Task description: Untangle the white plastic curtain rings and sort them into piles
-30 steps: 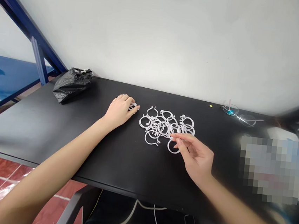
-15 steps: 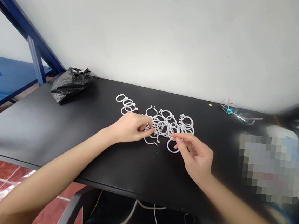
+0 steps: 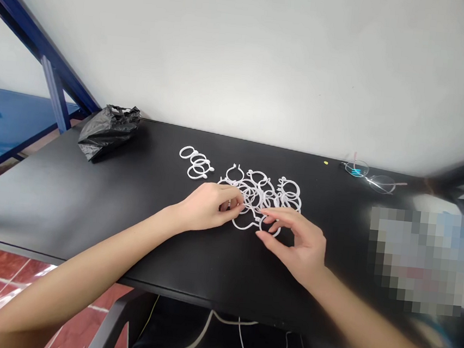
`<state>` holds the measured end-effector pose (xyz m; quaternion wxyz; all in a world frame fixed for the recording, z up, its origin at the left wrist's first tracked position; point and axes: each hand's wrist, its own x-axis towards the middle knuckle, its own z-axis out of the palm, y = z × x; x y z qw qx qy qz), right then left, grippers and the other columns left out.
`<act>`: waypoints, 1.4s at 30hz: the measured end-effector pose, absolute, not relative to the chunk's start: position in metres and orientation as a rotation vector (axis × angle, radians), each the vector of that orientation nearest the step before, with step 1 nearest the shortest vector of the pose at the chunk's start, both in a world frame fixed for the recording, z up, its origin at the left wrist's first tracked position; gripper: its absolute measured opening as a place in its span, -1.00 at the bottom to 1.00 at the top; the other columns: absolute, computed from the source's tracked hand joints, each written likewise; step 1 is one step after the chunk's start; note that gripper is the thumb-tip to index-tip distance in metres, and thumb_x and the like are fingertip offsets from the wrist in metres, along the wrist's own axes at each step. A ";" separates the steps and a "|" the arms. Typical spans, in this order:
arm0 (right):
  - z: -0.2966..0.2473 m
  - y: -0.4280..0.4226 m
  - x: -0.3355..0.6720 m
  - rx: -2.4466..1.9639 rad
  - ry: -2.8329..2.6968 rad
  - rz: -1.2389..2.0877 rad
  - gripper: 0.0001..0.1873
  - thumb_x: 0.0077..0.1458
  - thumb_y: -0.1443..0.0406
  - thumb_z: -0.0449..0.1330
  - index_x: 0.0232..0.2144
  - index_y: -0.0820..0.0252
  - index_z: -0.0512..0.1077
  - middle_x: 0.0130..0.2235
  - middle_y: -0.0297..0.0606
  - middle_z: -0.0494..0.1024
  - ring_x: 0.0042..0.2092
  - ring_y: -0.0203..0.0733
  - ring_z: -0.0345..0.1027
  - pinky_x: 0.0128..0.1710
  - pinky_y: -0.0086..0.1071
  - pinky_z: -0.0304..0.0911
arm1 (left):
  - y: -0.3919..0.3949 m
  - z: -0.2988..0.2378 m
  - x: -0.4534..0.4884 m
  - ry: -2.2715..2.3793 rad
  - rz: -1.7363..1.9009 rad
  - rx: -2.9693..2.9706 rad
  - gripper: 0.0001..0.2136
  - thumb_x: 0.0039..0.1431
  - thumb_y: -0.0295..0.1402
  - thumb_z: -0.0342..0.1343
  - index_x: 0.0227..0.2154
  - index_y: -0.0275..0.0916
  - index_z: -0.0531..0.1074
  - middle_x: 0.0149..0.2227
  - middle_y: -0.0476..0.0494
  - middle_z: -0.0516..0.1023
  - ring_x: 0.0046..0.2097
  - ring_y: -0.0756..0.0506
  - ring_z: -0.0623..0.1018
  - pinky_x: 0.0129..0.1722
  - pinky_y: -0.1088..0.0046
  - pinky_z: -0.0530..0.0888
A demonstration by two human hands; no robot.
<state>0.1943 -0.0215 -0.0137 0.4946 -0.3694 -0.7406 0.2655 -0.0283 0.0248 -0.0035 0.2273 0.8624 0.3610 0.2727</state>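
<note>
A heap of white plastic curtain-like rings (image 3: pixel 257 190) with small clasp ends lies in the middle of the black table. My left hand (image 3: pixel 214 208) is at the heap's left front, thumb and fingers pinched on a white open ring (image 3: pixel 243 228) whose curve shows in front of the fingertips. Facing it from the right is my right hand (image 3: pixel 301 241), thumb and fingers spread apart with nothing gripped. Between and behind its fingers lies another white ring (image 3: pixel 274 234) on the table. Several white rings (image 3: pixel 198 169) sit apart, left of the heap.
A crumpled black plastic bag (image 3: pixel 111 129) stands at the back left. Eyeglasses (image 3: pixel 381 183) and a tiny yellow bit (image 3: pixel 325 163) lie at the back right. A blurred item (image 3: pixel 416 263) is on the right side. The black table (image 3: pixel 190 263) meets a white wall.
My left hand has shifted slightly right and nearer, and the ring at its fingertips moved right with it. My right thumb has dropped away from its fingers, opening the hand.
</note>
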 end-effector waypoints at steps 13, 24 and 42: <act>-0.018 -0.024 0.191 -0.811 -1.756 0.578 -0.69 0.02 0.50 0.32 -0.24 0.00 0.60 -0.30 -0.32 0.69 -0.36 -0.14 0.59 -0.36 -0.28 0.54 | 0.008 -0.003 -0.014 0.759 0.815 2.414 -0.54 0.24 0.03 0.02 -0.03 -0.28 0.35 -0.20 -0.19 0.49 -0.38 0.00 0.45 -0.42 0.50 0.42; -0.012 -0.026 0.188 -0.739 -1.821 0.693 -0.60 0.11 0.51 0.23 -0.08 -0.01 0.57 -0.30 -0.31 0.67 -0.34 -0.19 0.57 -0.38 -0.36 0.52 | 0.001 -0.010 -0.007 0.747 0.893 2.498 -0.48 0.37 0.02 -0.34 -0.36 -0.29 0.34 -0.46 -0.07 0.36 -0.50 0.01 0.29 -0.54 0.51 0.28; -0.013 -0.028 0.189 -0.851 -1.762 0.724 -0.69 0.18 0.41 0.18 -0.07 0.03 0.54 -0.22 -0.26 0.67 -0.32 -0.17 0.59 -0.35 -0.31 0.55 | 0.009 -0.008 -0.009 0.910 0.947 2.708 -0.61 0.39 -0.28 -0.31 -0.43 -0.25 0.35 -0.47 -0.07 0.39 -0.50 0.02 0.34 -0.52 0.51 0.27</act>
